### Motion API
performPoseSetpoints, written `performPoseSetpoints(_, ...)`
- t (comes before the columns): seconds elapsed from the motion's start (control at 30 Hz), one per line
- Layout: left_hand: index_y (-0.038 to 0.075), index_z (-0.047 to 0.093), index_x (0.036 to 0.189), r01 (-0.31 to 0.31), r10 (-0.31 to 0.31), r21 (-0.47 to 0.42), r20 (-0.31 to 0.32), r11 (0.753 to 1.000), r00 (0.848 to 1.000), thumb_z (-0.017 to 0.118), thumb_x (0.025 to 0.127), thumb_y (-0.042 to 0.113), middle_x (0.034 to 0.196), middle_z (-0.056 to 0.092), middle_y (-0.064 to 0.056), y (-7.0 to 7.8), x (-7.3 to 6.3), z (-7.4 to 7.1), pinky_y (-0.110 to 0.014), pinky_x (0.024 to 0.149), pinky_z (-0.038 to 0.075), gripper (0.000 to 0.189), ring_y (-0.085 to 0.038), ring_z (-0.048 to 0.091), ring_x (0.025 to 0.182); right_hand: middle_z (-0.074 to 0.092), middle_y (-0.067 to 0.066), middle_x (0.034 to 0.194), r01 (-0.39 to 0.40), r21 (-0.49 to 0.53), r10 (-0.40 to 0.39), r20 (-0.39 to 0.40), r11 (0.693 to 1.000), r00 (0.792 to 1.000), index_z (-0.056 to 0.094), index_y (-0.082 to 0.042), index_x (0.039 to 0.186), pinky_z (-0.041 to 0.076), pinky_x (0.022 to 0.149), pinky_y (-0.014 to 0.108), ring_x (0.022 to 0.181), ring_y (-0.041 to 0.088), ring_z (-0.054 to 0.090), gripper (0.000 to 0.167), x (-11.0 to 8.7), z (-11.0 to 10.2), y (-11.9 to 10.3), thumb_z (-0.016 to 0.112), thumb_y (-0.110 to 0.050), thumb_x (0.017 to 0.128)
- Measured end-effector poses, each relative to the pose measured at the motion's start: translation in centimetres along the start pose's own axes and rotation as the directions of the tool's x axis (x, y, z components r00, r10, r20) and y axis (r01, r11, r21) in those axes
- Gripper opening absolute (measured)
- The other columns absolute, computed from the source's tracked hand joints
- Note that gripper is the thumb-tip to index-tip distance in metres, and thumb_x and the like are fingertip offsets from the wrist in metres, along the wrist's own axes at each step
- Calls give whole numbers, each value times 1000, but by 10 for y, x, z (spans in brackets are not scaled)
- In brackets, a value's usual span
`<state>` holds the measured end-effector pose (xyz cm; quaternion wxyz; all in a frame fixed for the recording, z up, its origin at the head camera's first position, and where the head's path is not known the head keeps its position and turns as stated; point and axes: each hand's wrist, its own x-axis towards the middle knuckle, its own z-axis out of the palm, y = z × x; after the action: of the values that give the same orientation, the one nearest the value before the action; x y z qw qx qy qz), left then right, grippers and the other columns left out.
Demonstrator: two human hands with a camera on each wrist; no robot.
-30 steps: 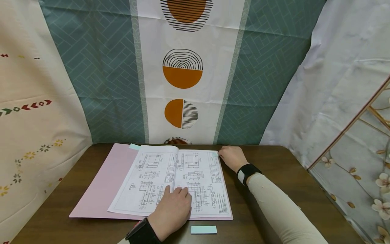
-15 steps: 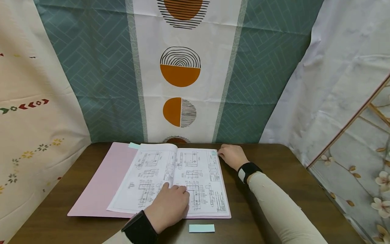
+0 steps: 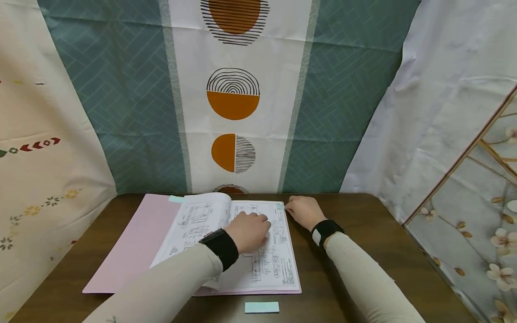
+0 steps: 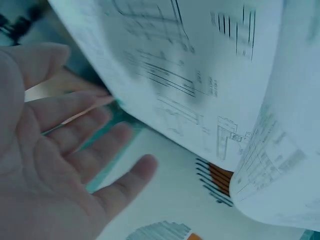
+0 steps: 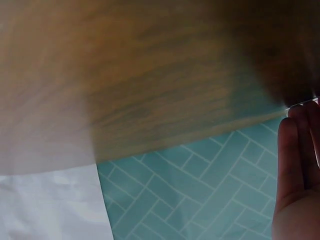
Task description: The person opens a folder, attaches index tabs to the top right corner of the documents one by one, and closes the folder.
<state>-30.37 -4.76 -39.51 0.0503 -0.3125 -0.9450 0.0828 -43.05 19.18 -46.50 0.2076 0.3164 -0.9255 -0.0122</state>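
An open booklet of technical drawings (image 3: pixel 278 251) lies on a pink folder (image 3: pixel 133 251). Above its right page is my left hand (image 3: pixel 249 231), its fingers loosely spread and holding nothing in the left wrist view; a printed page (image 4: pixel 200 65) stands beside them. My right hand (image 3: pixel 305 212) is at the right page's upper outer corner, its fingertips pinching the end of a mint sticky tab (image 3: pixel 280 206) there. Only part of the right hand's fingers (image 5: pixel 289 160) shows in the right wrist view, with a thin pale edge at the tips.
Another mint tab (image 3: pixel 176 199) sticks out at the left page's top. A pad of mint sticky notes (image 3: pixel 261 307) lies on the brown table (image 3: pixel 339 269) in front of the booklet. Patterned cloths (image 3: pixel 335 112) hang behind and at the sides.
My left hand has moved from the booklet's lower middle up and right over the right page, toward the right hand. The right hand stays at the page corner. The view shifts slightly.
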Motion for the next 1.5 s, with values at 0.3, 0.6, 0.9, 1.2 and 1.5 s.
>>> performPoseSetpoints(0.3,16,57,161,41,-41,13,13,999,999,68,110,46,167,52,-1,-9,58,41,-49,113,51,59,-24,52,151,67,-3,85,-6,7,6,-16,1000,1000,89,-18,107,59,71,38,76,17,69,13,0,1,-3,87,-11,96)
performPoseSetpoints(0.6,17,53,165,30,-30,15,24,999,999,61,112,53,172,47,1,-6,73,55,-49,117,48,65,-24,48,154,69,-3,87,2,3,-2,-1,1000,1000,89,-16,107,60,72,39,78,18,70,11,1,1,-3,85,-10,98)
performPoseSetpoints(0.9,13,50,166,12,-11,-51,22,999,1000,53,115,51,171,47,-4,-2,75,50,-52,124,40,63,-30,44,158,67,-3,86,-14,0,14,28,1000,999,89,-15,105,60,74,39,77,18,69,9,1,-2,-4,83,-10,99)
performPoseSetpoints(1.2,13,53,164,91,-86,-147,41,985,995,53,115,52,169,50,-5,-6,77,49,-56,124,38,63,-31,44,158,66,-4,84,-13,1,13,13,1000,1000,89,-18,105,59,72,41,76,18,69,11,0,-3,-2,86,-10,97)
performPoseSetpoints(1.5,12,54,163,180,-174,-185,49,966,984,56,114,51,168,51,-6,-7,78,48,-56,123,40,62,-32,45,157,66,-5,84,-25,-13,26,39,1000,999,89,-19,108,59,71,38,76,17,70,14,1,-1,-2,85,-11,98)
